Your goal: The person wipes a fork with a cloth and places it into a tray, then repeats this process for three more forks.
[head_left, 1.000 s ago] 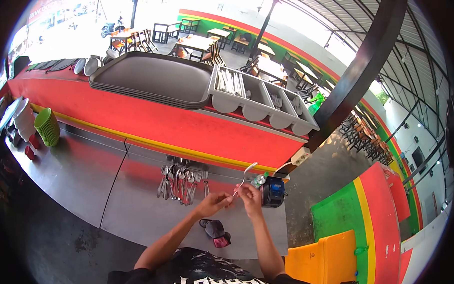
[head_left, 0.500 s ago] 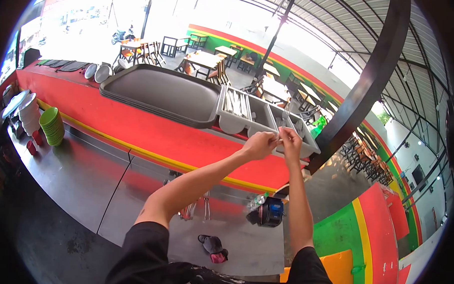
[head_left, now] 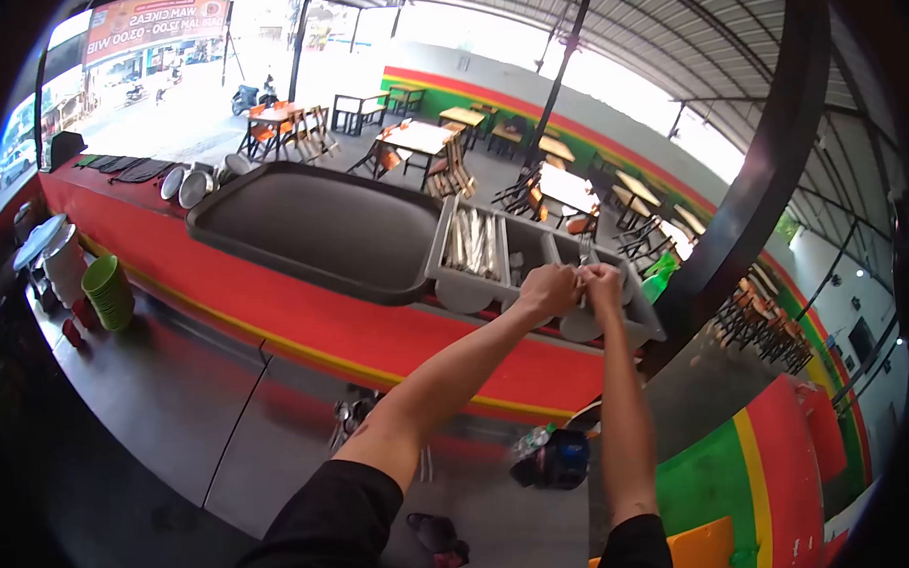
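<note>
My left hand (head_left: pixel 550 291) and my right hand (head_left: pixel 602 287) meet, fingers pinched together, above the front part of a grey divided cutlery box (head_left: pixel 454 275). What the fingers hold between them is too small to make out. The box's left compartment is packed with thin white-wrapped pieces (head_left: pixel 473 243). Some dark items lie in its middle section, and the hands partly hide the compartments to the right. A stack of large dark trays (head_left: pixel 317 229) lies just left of the box on the red counter (head_left: pixel 305 299).
Green bowls (head_left: pixel 108 292), red cups (head_left: pixel 72 332) and white containers (head_left: pixel 64 266) stand at the left. A black pillar (head_left: pixel 742 204) rises right of the box. A green bottle (head_left: pixel 659 277) is beside it. Below lie a dark bag (head_left: pixel 561 459) and a plastic bottle (head_left: pixel 533 440).
The view has shifted, and the counter things appear slightly lower. Both hands have moved a little right and down in the picture, still pinched together over the box.
</note>
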`<action>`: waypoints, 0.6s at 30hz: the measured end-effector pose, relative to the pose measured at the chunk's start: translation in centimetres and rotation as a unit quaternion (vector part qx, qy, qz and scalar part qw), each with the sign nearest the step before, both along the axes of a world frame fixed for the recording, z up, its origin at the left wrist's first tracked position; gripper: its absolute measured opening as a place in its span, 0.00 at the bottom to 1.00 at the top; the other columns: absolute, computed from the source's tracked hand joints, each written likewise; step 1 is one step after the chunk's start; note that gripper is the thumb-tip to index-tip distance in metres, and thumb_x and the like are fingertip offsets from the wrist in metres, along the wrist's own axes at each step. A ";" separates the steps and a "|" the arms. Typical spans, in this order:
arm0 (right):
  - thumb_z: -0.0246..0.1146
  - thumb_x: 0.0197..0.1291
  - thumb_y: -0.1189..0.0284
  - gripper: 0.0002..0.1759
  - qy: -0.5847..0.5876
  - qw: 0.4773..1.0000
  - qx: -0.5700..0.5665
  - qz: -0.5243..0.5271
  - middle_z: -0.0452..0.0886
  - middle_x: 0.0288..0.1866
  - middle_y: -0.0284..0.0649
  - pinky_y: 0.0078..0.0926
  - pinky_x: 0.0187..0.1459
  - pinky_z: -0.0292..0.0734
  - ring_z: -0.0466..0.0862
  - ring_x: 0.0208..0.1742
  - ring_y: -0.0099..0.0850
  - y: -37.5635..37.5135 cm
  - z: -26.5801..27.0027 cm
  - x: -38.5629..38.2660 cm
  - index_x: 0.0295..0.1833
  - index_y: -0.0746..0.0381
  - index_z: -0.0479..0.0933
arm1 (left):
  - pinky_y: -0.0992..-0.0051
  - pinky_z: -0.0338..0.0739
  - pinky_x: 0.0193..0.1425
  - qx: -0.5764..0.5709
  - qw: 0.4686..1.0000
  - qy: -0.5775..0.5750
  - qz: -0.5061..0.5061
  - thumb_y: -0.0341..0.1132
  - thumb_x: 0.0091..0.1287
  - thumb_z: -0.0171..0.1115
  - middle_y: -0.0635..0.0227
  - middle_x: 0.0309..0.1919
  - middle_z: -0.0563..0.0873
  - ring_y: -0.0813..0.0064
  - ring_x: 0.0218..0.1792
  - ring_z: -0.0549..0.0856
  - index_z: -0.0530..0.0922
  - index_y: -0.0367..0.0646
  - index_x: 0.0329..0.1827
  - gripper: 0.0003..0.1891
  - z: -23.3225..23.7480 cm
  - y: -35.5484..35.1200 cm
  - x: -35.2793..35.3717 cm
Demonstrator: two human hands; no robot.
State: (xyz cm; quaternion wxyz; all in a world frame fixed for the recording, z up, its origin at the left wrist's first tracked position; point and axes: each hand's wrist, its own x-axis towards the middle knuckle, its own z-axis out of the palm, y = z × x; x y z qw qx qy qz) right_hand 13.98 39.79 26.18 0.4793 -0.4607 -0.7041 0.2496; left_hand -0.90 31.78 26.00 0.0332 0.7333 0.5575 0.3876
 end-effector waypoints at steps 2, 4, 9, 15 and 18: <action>0.68 0.53 0.70 0.11 -0.086 0.994 0.060 -0.028 0.86 0.26 0.43 0.29 0.34 0.81 0.87 0.27 0.32 1.2 -0.6 -0.3 0.34 0.68 0.86 | 0.54 0.83 0.45 0.004 1.000 0.020 0.019 0.45 0.66 0.58 0.53 0.35 0.89 0.50 0.39 0.89 0.86 0.45 0.39 0.15 -0.4 0.0 0.0; 0.66 0.52 0.68 0.12 -0.118 0.989 0.063 -0.058 0.88 0.28 0.48 0.32 0.39 0.82 0.89 0.30 0.37 0.0 -0.2 -0.9 0.33 0.68 0.87 | 0.54 0.83 0.45 0.011 1.000 0.011 0.016 0.44 0.64 0.59 0.52 0.35 0.89 0.50 0.39 0.89 0.86 0.44 0.39 0.14 -0.3 -0.5 0.0; 0.66 0.55 0.66 0.14 -0.104 0.983 0.086 -0.122 0.89 0.34 0.49 0.35 0.46 0.83 0.90 0.38 0.41 -0.9 0.0 -1.3 0.37 0.67 0.87 | 0.55 0.83 0.42 0.043 0.999 0.021 0.026 0.43 0.65 0.58 0.50 0.32 0.88 0.50 0.36 0.89 0.83 0.40 0.36 0.14 -0.1 -1.3 0.1; 0.66 0.59 0.66 0.14 -0.027 0.973 0.186 -0.133 0.88 0.34 0.47 0.33 0.44 0.82 0.89 0.37 0.38 -2.4 -0.2 -1.6 0.42 0.66 0.86 | 0.58 0.82 0.43 0.136 0.983 0.066 0.103 0.43 0.67 0.58 0.56 0.35 0.88 0.57 0.43 0.88 0.80 0.42 0.37 0.13 -1.1 -2.6 0.9; 0.66 0.64 0.68 0.11 0.031 0.966 0.249 -0.059 0.87 0.31 0.41 0.27 0.37 0.79 0.85 0.31 0.27 -3.6 -1.3 -1.4 0.42 0.66 0.85 | 0.58 0.79 0.54 0.165 0.978 0.105 0.069 0.42 0.67 0.59 0.59 0.43 0.87 0.58 0.53 0.84 0.79 0.42 0.42 0.12 -2.9 -4.4 1.0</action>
